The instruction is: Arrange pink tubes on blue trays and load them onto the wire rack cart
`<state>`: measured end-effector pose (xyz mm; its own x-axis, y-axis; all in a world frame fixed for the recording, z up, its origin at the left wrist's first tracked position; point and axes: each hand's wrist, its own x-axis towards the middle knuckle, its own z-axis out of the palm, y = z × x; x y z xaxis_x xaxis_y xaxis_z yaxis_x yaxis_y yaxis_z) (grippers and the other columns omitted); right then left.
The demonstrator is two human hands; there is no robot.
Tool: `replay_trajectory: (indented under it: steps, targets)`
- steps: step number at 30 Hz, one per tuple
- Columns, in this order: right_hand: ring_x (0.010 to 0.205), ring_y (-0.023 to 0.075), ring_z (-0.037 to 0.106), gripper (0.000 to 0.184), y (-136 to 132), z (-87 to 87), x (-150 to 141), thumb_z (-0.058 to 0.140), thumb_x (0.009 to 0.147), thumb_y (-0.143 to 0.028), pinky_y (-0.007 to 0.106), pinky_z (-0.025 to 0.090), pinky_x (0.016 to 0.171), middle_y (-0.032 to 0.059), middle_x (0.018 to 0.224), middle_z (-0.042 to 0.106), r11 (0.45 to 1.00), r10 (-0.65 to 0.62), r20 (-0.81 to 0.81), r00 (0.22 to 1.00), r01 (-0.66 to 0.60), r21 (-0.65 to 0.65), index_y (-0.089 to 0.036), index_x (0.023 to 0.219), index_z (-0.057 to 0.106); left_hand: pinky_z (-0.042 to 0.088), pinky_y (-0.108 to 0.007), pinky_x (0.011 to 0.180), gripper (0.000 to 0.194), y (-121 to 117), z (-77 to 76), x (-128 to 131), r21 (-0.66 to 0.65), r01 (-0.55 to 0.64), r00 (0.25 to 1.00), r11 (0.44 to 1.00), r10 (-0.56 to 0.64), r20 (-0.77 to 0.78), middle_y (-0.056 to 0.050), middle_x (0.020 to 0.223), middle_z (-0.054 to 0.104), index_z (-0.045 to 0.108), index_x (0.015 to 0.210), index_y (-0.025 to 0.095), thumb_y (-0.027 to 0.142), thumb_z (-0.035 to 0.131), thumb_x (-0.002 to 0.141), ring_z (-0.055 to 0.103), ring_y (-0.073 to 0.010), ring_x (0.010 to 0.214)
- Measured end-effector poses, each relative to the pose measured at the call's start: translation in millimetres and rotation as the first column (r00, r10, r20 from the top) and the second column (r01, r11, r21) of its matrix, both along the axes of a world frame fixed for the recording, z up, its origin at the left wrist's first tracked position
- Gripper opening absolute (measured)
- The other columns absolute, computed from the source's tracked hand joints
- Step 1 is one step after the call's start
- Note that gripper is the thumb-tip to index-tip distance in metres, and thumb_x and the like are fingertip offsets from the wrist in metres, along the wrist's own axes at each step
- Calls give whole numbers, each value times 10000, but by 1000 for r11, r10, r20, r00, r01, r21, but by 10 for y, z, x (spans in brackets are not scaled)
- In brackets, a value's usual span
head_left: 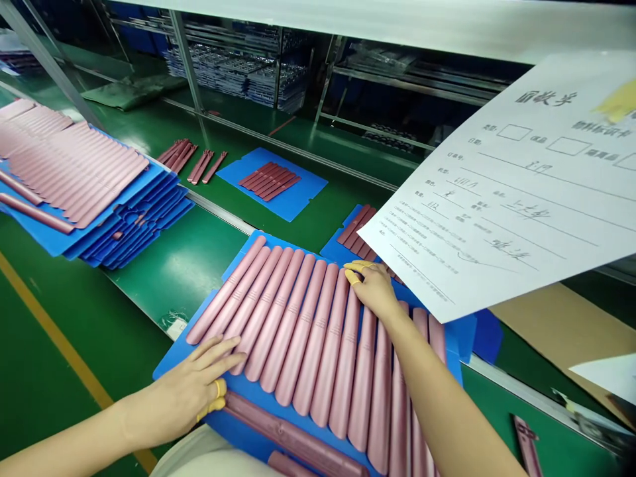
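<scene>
A blue tray in front of me carries a row of several long pink curved parts lying side by side. My left hand lies flat, fingers stretched, on the near left end of the row, with yellow finger cots on the thumb. My right hand rests on the far ends of the parts near the middle of the row, fingers bent onto them, yellow cots on the fingertips. More pink parts lie on the tray's near edge.
A white printed paper form hangs over the right side. A stack of blue trays with pink parts sits at left. Darker parts on a blue sheet and loose ones lie on the green conveyor. Cardboard lies at right.
</scene>
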<state>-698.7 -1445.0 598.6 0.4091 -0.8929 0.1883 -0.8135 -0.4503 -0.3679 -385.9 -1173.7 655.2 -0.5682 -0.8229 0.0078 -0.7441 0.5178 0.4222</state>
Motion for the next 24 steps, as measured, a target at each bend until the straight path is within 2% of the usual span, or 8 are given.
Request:
replay_trajectory:
  steps: [3, 6, 8, 11, 15, 19, 21, 24]
  targets:
    - [975, 247, 558, 253, 51, 104, 42, 478, 801, -295, 469, 428, 930, 83, 987, 640, 999, -33, -5, 999, 32, -44, -171, 919, 664, 346, -433, 1081, 215, -5, -12, -32, -4, -12, 1000, 1000, 12, -11, -46, 1291, 532, 514, 660, 167, 167, 490, 874, 269, -254, 1356]
    - [1076, 264, 505, 272, 378, 439, 116, 467, 839, -283, 500, 387, 959, 104, 1121, 586, 987, -43, 14, 999, 44, -153, -172, 1031, 624, 428, -380, 987, 171, -7, 39, -47, 97, -55, 993, 994, 64, -97, -69, 1182, 579, 522, 739, 170, 126, 440, 881, 432, -230, 1227]
    - [1050, 227, 511, 245, 796, 712, 175, 498, 848, -232, 440, 423, 916, 75, 1126, 584, 956, 107, 50, 993, -89, -279, -211, 1072, 595, 491, -306, 828, 179, -18, 87, -55, 207, -94, 972, 974, 135, -194, -62, 996, 616, 513, 796, 179, 131, 377, 903, 564, -174, 971]
    - [1028, 186, 525, 390, 1570, 963, 253, 552, 810, -124, 361, 453, 864, 81, 1099, 597, 876, 438, 44, 898, -415, -246, -186, 1193, 511, 456, -229, 579, 259, -50, 109, -69, 400, -177, 911, 899, 304, -279, 1, 702, 541, 459, 736, 189, 206, 294, 935, 504, -108, 605]
    - [975, 202, 544, 385, 2346, 828, 284, 573, 817, -176, 369, 493, 808, 114, 1098, 586, 803, 593, -51, 803, -595, -26, -172, 1198, 520, 427, -187, 485, 324, -68, 20, -79, 684, -222, 787, 695, 542, -295, 31, 668, 461, 472, 783, 185, 376, 267, 946, 473, -82, 546]
    - [896, 202, 557, 403, 2591, 551, 274, 523, 809, -93, 376, 513, 746, 123, 1118, 576, 802, 583, -144, 800, -595, -58, -201, 1197, 529, 388, -170, 352, 400, -10, -67, -56, 866, -127, 744, 484, 624, -240, 4, 812, 525, 489, 1008, 180, 518, 299, 910, 553, -80, 503]
    - [905, 212, 550, 381, 2606, 505, 290, 470, 819, -80, 375, 514, 736, 127, 1105, 576, 814, 563, -143, 814, -576, -76, -190, 1177, 543, 409, -179, 370, 415, 32, -91, -37, 848, -129, 779, 514, 581, -234, -20, 858, 581, 488, 1092, 176, 517, 358, 896, 589, -98, 531]
    - [950, 228, 523, 376, 2610, 530, 342, 440, 812, -68, 368, 506, 746, 117, 1091, 576, 840, 532, -114, 839, -540, -58, -169, 1156, 555, 482, -216, 545, 340, 99, -135, -25, 639, -208, 870, 740, 439, -225, -33, 877, 653, 534, 1105, 180, 431, 446, 893, 637, -139, 677]
